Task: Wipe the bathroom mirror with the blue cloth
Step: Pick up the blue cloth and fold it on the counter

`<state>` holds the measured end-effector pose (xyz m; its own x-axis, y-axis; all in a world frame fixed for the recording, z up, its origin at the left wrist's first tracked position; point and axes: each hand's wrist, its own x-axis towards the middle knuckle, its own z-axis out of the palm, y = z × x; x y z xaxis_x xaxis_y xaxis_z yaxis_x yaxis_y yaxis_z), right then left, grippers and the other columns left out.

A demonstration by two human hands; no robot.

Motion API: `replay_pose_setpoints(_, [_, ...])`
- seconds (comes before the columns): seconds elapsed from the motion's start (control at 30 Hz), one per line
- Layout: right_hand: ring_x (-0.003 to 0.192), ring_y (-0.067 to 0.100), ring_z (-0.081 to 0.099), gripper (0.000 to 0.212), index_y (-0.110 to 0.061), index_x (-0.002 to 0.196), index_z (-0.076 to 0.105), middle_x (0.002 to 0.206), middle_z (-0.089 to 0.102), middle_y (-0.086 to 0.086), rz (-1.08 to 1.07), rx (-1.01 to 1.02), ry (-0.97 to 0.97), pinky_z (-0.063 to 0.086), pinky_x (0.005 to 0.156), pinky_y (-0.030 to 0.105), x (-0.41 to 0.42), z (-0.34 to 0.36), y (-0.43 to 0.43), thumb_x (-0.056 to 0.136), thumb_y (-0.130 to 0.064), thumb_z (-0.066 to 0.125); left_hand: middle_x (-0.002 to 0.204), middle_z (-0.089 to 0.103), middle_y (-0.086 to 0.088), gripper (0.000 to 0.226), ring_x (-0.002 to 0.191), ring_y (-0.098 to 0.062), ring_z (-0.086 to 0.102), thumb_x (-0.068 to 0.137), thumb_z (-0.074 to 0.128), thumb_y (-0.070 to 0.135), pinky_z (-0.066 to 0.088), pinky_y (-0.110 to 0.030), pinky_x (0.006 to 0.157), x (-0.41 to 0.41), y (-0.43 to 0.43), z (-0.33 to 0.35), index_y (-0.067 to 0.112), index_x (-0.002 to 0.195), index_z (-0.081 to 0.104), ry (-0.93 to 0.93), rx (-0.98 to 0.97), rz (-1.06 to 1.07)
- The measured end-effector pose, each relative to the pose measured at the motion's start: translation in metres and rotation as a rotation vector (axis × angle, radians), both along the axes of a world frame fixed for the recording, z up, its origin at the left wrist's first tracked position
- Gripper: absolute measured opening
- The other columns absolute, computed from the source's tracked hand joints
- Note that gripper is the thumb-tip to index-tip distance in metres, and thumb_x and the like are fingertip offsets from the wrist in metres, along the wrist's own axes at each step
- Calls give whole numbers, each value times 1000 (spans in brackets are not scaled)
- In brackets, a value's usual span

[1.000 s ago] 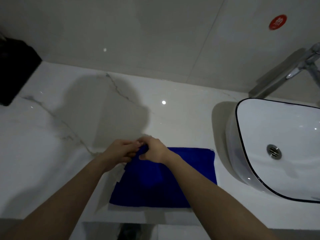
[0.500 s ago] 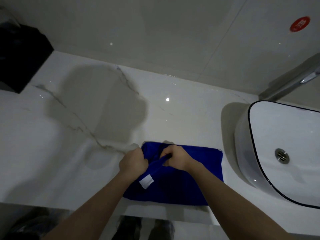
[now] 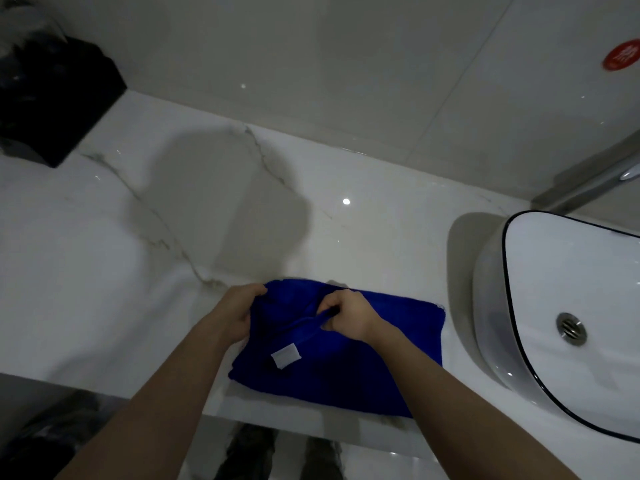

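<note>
A blue cloth (image 3: 349,372) with a small white label lies on the white marble counter (image 3: 104,271) near its front edge, left of the basin. My left hand (image 3: 235,317) grips the cloth's far left corner. My right hand (image 3: 349,315) pinches a raised fold of the cloth near its middle. The part between my hands is lifted off the counter; the rest lies flat. No mirror is in view.
A white basin (image 3: 571,271) with a dark rim and a metal drain stands at the right, with a chrome tap (image 3: 595,174) behind it. A black box (image 3: 59,98) sits at the far left by the grey tiled wall. A red sticker (image 3: 621,55) marks the wall.
My hands have moved apart on the cloth and raised its left part, turning the white label into view. The camera has shifted left and down.
</note>
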<state>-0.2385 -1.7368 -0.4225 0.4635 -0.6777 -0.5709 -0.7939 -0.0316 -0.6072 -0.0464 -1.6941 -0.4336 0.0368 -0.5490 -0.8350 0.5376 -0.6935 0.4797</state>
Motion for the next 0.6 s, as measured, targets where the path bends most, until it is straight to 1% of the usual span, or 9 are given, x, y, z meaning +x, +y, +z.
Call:
replay_pose_setpoints(0.03, [87,6,50,24,-6,99,69,104,67,6,-3,0,-1,33,64,4,0,0,0,76,1,65,81,57,-9,18,68,-21,56,85,41,-3,47,-28,58,1,-1,0,6,77,55,22,2,-85])
replay_pose_setpoints(0.07, [86,6,50,24,-6,99,69,104,67,7,-6,-2,-4,33,62,2,0,0,1,76,2,65,85,55,-7,19,72,-21,57,84,40,-4,47,-28,60,2,-3,0,10,83,53,24,-16,-171])
replay_pose_setpoints(0.13, [85,6,50,24,-5,99,69,103,67,7,-8,-13,-7,33,62,3,0,-1,1,76,2,65,104,55,-5,30,91,-21,56,87,44,-1,48,-29,74,2,-12,-1,19,106,55,-33,-83,-255])
replay_pose_setpoints(0.2, [84,6,51,23,-5,97,69,101,67,6,-16,-16,-13,34,60,3,0,-1,2,75,2,66,116,57,-8,31,99,-20,54,90,48,3,45,-29,85,0,-18,-2,12,118,58,-211,-123,-215])
replay_pose_setpoints(0.3, [80,6,53,20,-6,91,70,93,67,2,-50,1,-60,37,61,1,2,4,2,74,4,65,113,60,-11,28,97,-19,54,88,53,2,45,-31,90,2,-17,-9,4,115,61,-469,-117,-32])
replay_pose_setpoints(0.37, [78,7,56,20,-10,84,69,85,65,-4,-100,23,-126,43,66,8,4,10,0,72,6,65,108,62,-11,27,94,-19,56,85,57,2,47,-32,88,7,-14,-13,4,111,63,-541,-124,32])
replay_pose_setpoints(0.43, [73,6,58,23,-17,76,67,78,63,-8,-158,36,-185,48,66,13,12,17,-4,71,6,65,102,63,-10,26,89,-18,57,82,60,2,47,-28,79,12,-13,-15,5,108,64,-582,-132,63])
replay_pose_setpoints(0.5, [75,10,59,24,-20,72,65,77,63,-4,-228,60,-234,51,71,21,24,22,-10,72,4,64,100,63,-10,25,86,-17,57,82,61,1,46,-27,74,16,-14,-16,4,106,65,-592,-157,54])
replay_pose_setpoints(0.6, [78,17,58,14,-13,72,64,80,63,5,-302,98,-260,50,77,33,50,24,-18,77,-1,60,103,62,-12,30,87,-18,57,81,60,0,46,-26,72,22,-18,-14,3,111,62,-602,-205,-81])
